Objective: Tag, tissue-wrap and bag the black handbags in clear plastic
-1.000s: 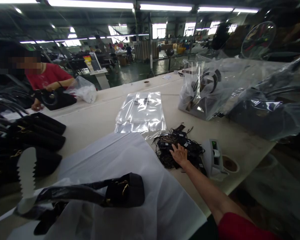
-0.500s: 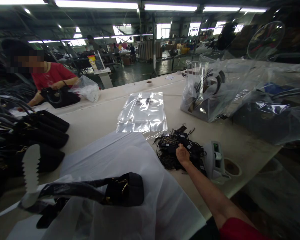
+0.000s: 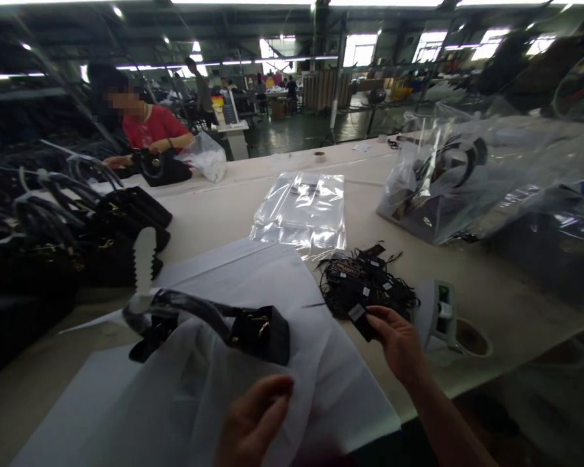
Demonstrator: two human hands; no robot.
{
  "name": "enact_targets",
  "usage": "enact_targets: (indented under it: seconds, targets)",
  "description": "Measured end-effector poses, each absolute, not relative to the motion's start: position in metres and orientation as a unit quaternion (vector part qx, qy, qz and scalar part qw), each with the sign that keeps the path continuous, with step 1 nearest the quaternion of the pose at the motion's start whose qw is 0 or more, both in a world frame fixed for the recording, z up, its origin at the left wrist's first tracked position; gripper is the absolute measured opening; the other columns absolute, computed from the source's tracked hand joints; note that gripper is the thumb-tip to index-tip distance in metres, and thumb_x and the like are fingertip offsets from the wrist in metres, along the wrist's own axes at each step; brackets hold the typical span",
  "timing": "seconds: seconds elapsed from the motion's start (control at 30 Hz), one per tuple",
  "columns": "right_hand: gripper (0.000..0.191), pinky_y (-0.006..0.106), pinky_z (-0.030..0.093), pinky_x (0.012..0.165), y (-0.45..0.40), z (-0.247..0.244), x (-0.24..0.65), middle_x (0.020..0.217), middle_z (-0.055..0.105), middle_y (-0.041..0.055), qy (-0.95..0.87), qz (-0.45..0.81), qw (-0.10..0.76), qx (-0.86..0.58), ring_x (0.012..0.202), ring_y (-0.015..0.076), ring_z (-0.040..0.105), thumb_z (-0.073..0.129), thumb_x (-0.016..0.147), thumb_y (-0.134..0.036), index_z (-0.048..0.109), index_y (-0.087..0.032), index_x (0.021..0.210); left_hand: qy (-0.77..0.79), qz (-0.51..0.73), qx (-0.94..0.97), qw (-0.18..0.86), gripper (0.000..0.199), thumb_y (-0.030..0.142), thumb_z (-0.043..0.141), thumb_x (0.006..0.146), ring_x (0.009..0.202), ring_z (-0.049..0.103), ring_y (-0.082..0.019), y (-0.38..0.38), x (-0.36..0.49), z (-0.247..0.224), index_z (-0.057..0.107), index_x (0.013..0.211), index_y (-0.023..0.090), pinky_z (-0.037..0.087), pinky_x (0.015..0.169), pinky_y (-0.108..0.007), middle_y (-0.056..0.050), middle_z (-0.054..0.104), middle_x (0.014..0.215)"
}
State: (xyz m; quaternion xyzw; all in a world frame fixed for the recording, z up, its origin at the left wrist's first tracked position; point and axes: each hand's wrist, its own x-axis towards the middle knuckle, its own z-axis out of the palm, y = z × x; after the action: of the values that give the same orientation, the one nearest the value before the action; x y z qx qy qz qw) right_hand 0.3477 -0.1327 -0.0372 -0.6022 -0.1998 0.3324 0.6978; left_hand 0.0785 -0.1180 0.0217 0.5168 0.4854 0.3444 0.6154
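A black tag (image 3: 362,322) with a small pale label is pinched in my right hand (image 3: 394,337), beside the front of a heap of black tags (image 3: 370,279) with cords. My left hand (image 3: 255,418) is raised over white paper (image 3: 321,383), thumb and fingers curved and apart, with nothing visible between them; it is slightly blurred. Behind it a black handbag (image 3: 270,334) lies on the paper, its handles wrapped in clear film. A white serrated strip (image 3: 145,263) stands up at the handles' left end.
Flat clear plastic bags (image 3: 299,211) lie mid-table. A grey-white dispenser (image 3: 433,314) and a tape roll (image 3: 473,337) sit at the right. Bagged handbags (image 3: 438,188) are behind them, black handbags (image 3: 131,214) at the left. A person in red (image 3: 156,126) handles a bag across the table.
My right hand has drawn back from the heap with a black tag. My left hand has come into view at the bottom. The view has turned left.
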Motion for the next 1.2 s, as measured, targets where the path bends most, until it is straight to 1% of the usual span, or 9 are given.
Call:
enact_targets:
  seconds: [0.1,0.17,0.23,0.37,0.5,0.6,0.77,0.87,1.2]
  targets:
    - [0.036,0.026,0.048,0.055,-0.155,-0.020,0.312,0.070,0.068,0.0037,-0.220,0.434,0.682,-0.546,0.060,0.0147,0.060,0.079,0.055,-0.039,0.066,-0.016,0.080,0.385,0.278,0.360,0.803,0.035,0.029,0.076,0.059,0.095,0.060,-0.024,-0.116,0.111,0.014,0.071,0.092,0.018,0.051,0.076,-0.029,-0.011,0.067,0.101]
    - [0.036,0.026,0.049,0.056,-0.166,-0.014,0.297,0.070,0.069,0.0047,-0.245,0.458,0.661,-0.541,0.062,0.0159,0.061,0.079,0.056,-0.040,0.067,-0.016,0.079,0.323,0.283,0.267,0.863,0.039,0.018,0.073,0.055,0.095,0.059,-0.023,-0.114,0.122,0.011,0.070,0.094,0.017,0.051,0.073,-0.029,-0.010,0.066,0.105]
    - [0.036,0.026,0.050,0.056,-0.172,-0.012,0.288,0.070,0.070,0.0051,-0.266,0.462,0.644,-0.548,0.062,0.0168,0.063,0.079,0.056,-0.043,0.067,-0.016,0.078,0.291,0.314,0.212,0.878,0.041,0.011,0.068,0.054,0.092,0.059,-0.020,-0.113,0.124,0.010,0.069,0.094,0.019,0.051,0.071,-0.028,-0.007,0.066,0.102]
    - [0.036,0.027,0.052,0.058,-0.180,-0.016,0.282,0.072,0.071,0.0046,-0.289,0.445,0.633,-0.563,0.064,0.0176,0.064,0.077,0.058,-0.045,0.067,-0.017,0.079,0.305,0.376,0.152,0.861,0.041,0.006,0.061,0.058,0.085,0.060,-0.016,-0.109,0.118,0.014,0.066,0.097,0.018,0.050,0.069,-0.027,-0.004,0.067,0.100]
    - [0.035,0.025,0.052,0.056,-0.183,-0.021,0.282,0.072,0.071,0.0044,-0.291,0.436,0.633,-0.570,0.064,0.0172,0.064,0.077,0.059,-0.043,0.068,-0.018,0.081,0.338,0.401,0.140,0.840,0.030,0.009,0.057,0.066,0.085,0.062,-0.017,-0.106,0.111,0.014,0.065,0.095,0.013,0.050,0.068,-0.027,-0.009,0.069,0.097]
    - [0.036,0.025,0.052,0.054,-0.182,-0.023,0.280,0.071,0.071,0.0045,-0.288,0.437,0.629,-0.575,0.062,0.0171,0.064,0.078,0.058,-0.044,0.068,-0.017,0.081,0.365,0.418,0.156,0.817,0.026,0.011,0.056,0.068,0.084,0.064,-0.019,-0.105,0.107,0.013,0.064,0.093,0.011,0.050,0.067,-0.026,-0.011,0.070,0.092]
    - [0.037,0.025,0.051,0.052,-0.180,-0.026,0.277,0.070,0.070,0.0054,-0.303,0.438,0.613,-0.583,0.060,0.0176,0.063,0.077,0.059,-0.045,0.068,-0.017,0.081,0.388,0.442,0.186,0.787,0.020,0.012,0.060,0.065,0.078,0.065,-0.019,-0.105,0.102,0.008,0.065,0.084,0.011,0.050,0.065,-0.026,-0.011,0.071,0.084]
    - [0.034,0.025,0.052,0.054,-0.178,-0.030,0.275,0.074,0.071,0.0053,-0.310,0.445,0.606,-0.582,0.063,0.0171,0.063,0.075,0.063,-0.043,0.067,-0.017,0.084,0.393,0.452,0.198,0.776,0.020,0.015,0.064,0.062,0.076,0.066,-0.019,-0.106,0.099,0.005,0.065,0.082,0.012,0.050,0.064,-0.026,-0.011,0.071,0.082]
    - [0.030,0.025,0.052,0.057,-0.177,-0.032,0.274,0.075,0.070,0.0054,-0.345,0.458,0.590,-0.569,0.066,0.0177,0.064,0.074,0.066,-0.040,0.068,-0.018,0.084,0.454,0.462,0.237,0.724,0.035,0.026,0.068,0.051,0.062,0.064,-0.019,-0.106,0.095,0.003,0.061,0.081,0.010,0.047,0.057,-0.027,-0.012,0.071,0.074]
